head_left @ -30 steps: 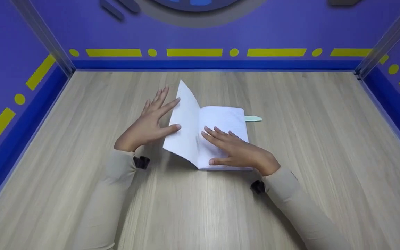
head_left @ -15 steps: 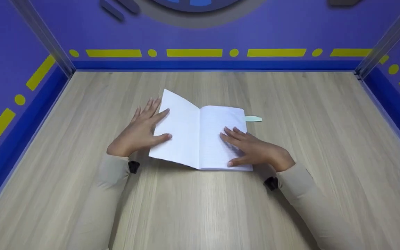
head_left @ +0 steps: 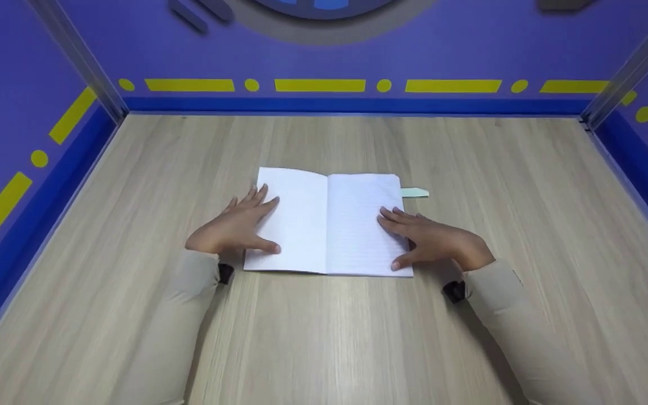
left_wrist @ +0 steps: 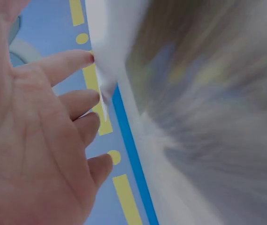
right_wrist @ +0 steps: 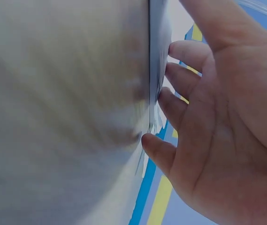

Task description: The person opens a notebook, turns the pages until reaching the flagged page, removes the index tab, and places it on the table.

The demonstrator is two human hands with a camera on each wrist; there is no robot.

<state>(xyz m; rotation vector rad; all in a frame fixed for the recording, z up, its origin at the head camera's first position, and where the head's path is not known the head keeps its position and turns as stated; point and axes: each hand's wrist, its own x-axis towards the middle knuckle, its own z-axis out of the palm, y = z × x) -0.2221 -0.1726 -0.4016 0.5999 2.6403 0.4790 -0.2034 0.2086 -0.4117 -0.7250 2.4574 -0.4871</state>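
Along the near side of the wood-grain surface (head_left: 324, 349), two beige sleeves (head_left: 161, 332). Left hand (head_left: 234, 226) and right hand (head_left: 433, 241): fingers spread, grasping nothing, each touching one side of the notebook (head_left: 346, 242). It lies open, nearly flat, mid-surface, pages up (right page faintly ruled). Pale green tab (head_left: 415, 193) juts from its right edge. Behind, purple-blue wall (head_left: 470, 45) with yellow marks (head_left: 320, 85).

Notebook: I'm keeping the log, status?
Left hand, right hand at opposite edges of notebook. Lying open. Pale green tab juts right. No obstruction seen.
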